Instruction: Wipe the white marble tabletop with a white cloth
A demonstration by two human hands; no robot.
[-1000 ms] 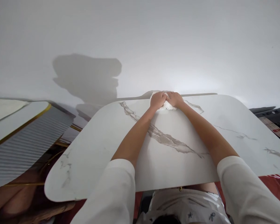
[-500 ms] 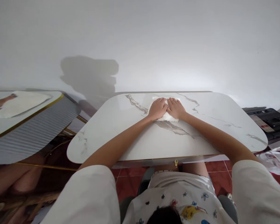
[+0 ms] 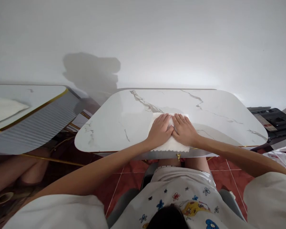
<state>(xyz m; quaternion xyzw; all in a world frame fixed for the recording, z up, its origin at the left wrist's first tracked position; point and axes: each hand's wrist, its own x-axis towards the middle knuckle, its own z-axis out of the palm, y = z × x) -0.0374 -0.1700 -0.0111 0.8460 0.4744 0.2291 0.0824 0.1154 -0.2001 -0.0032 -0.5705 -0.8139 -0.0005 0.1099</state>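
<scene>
A white cloth (image 3: 168,147) lies flat on the white marble-patterned tabletop (image 3: 143,101), close to its front edge. My left hand (image 3: 159,128) rests palm down on the cloth's left half, fingers stretched out and pointing toward the wall. On the right half my right hand (image 3: 184,130) lies the same way, also flat and open. The two thumbs meet near the middle of the cloth. Beneath both palms the cloth is hidden. Its scalloped near edge shows between my wrists.
At the left stands another table (image 3: 45,90) with a ribbed side, gold trim and a white cloth (image 3: 4,109). A person's legs (image 3: 30,168) show below it. A black appliance (image 3: 276,122) and a plastic bag (image 3: 282,160) are at the right. A wall (image 3: 157,41) rises behind.
Both my hands have slid the cloth from the back of the tabletop toward me, near the front edge. At the left, the other person's hand has gone out of view and their cloth has shifted left.
</scene>
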